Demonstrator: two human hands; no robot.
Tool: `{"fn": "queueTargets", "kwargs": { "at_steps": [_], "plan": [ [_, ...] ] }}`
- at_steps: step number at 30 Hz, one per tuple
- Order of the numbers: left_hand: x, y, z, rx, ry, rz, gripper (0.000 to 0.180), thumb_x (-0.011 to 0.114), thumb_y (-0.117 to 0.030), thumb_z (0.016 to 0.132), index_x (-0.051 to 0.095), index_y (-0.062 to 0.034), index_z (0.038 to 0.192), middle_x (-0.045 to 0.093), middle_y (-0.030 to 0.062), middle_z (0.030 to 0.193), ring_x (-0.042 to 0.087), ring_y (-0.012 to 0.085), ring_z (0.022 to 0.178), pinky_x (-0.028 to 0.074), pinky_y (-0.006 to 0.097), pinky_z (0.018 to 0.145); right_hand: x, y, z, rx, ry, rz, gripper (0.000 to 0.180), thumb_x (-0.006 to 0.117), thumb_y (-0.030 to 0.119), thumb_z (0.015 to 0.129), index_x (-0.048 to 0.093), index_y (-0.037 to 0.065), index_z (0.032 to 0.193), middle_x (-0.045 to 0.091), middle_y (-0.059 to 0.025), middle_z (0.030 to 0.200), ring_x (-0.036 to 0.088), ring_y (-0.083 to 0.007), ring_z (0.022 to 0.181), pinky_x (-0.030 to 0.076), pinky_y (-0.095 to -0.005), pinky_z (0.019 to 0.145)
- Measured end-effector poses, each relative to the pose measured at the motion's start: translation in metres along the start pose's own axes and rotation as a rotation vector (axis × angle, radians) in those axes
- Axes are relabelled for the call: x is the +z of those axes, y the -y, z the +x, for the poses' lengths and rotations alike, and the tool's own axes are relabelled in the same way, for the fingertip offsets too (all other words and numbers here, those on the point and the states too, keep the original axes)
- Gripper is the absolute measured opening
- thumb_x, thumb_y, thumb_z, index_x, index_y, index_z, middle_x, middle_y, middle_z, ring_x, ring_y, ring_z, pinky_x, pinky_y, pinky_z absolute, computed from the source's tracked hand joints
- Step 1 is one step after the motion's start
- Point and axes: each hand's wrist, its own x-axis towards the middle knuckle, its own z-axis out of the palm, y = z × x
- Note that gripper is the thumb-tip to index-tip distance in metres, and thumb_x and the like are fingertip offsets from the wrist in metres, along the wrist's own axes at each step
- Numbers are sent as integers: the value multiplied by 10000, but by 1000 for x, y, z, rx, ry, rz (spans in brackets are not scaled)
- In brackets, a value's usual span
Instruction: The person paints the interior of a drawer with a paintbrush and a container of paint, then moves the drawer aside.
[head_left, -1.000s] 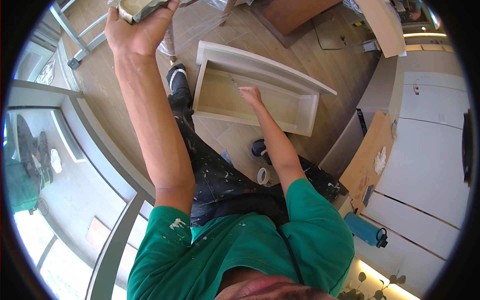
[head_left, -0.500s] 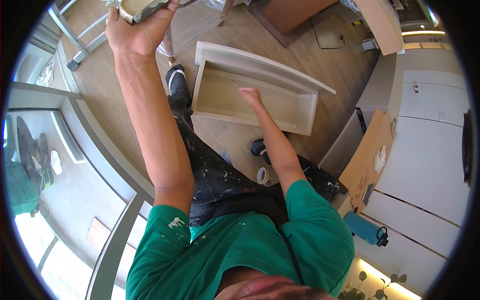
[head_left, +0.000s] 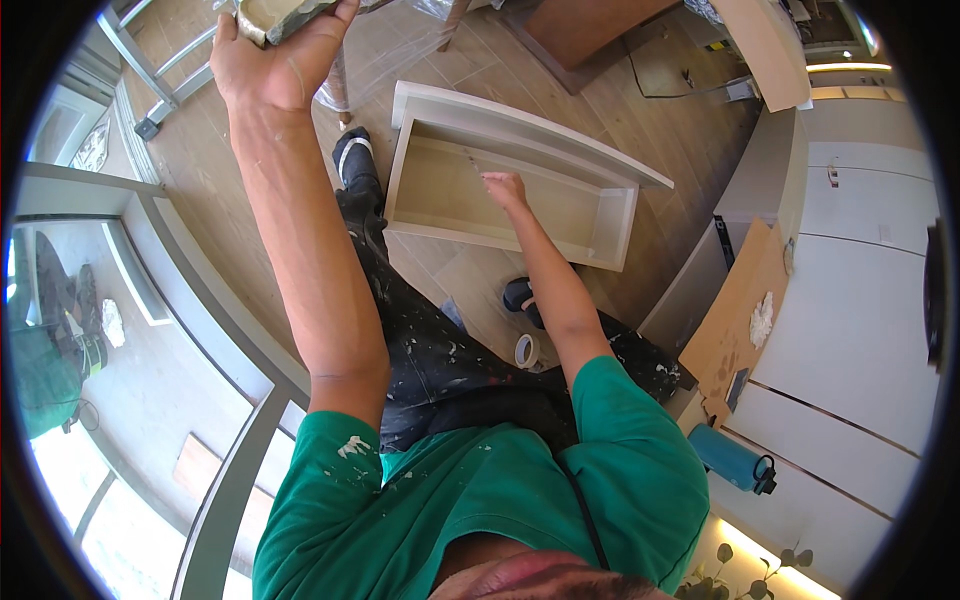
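Gripping a tub (head_left: 275, 15) of what looks like filler in the raised left hand (head_left: 275, 65), the person presses right hand (head_left: 505, 188) fingertips, pinched together, to the drawer (head_left: 505, 185) on the floor (head_left: 640, 110), its inner panel seemingly partway filled.

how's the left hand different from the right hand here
The left hand is raised toward the top of the view, gripping a small paint-smeared tub; the right hand is lower, reaching into the pale wooden drawer box on the floor. The left hand is wrapped around its tub; the right hand pinches its fingertips at the box's inner wall, and whether it holds anything is too small to tell. Both arms are bare and stretched out.
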Motion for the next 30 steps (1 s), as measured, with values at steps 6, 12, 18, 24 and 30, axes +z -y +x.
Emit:
{"fn": "queueTargets", "kwargs": {
  "at_steps": [6, 12, 18, 24, 30],
  "plan": [
    [1, -2, 2, -18, -10, -17, 606, 251, -473, 1074, 496, -19, 1391, 546, 197, 1392, 519, 357, 1247, 403, 525, 1053, -3, -3, 0, -45, -15, -48, 283, 680, 307, 810, 800, 153, 1015, 755, -138, 1018, 726, -283, 966, 544, -344, 868],
    [1, -2, 2, -19, 5, -17, 606, 245, -472, 1074, 494, -21, 1395, 544, 197, 1394, 518, 358, 1248, 407, 528, 1050, -3, -7, 4, -38, -29, -51, 294, 691, 220, 768, 805, 135, 1025, 775, -94, 936, 713, -196, 864, 534, -308, 803],
    [-1, -3, 3, -32, 25, -12, 606, 238, -472, 1074, 495, -28, 1396, 548, 196, 1389, 518, 353, 1251, 410, 533, 1045, -4, -11, 5, -22, -44, -36, 298, 688, 218, 768, 805, 137, 1029, 774, -99, 936, 713, -194, 857, 535, -309, 797],
    [0, -3, 2, -27, 10, -12, 612, 237, -478, 1074, 493, -26, 1398, 547, 197, 1391, 518, 355, 1253, 410, 536, 1050, -7, -12, 5, -31, -47, -86, 298, 688, 244, 769, 806, 162, 1031, 773, -102, 959, 718, -220, 895, 538, -320, 835],
    [1, -3, 1, -19, 10, -20, 619, 235, -485, 1074, 480, -24, 1407, 539, 200, 1399, 516, 363, 1257, 404, 545, 1058, -13, -16, 5, -19, -45, -99, 286, 691, 257, 777, 806, 189, 1031, 771, -99, 1004, 718, -230, 942, 535, -319, 867]
  ]
}}
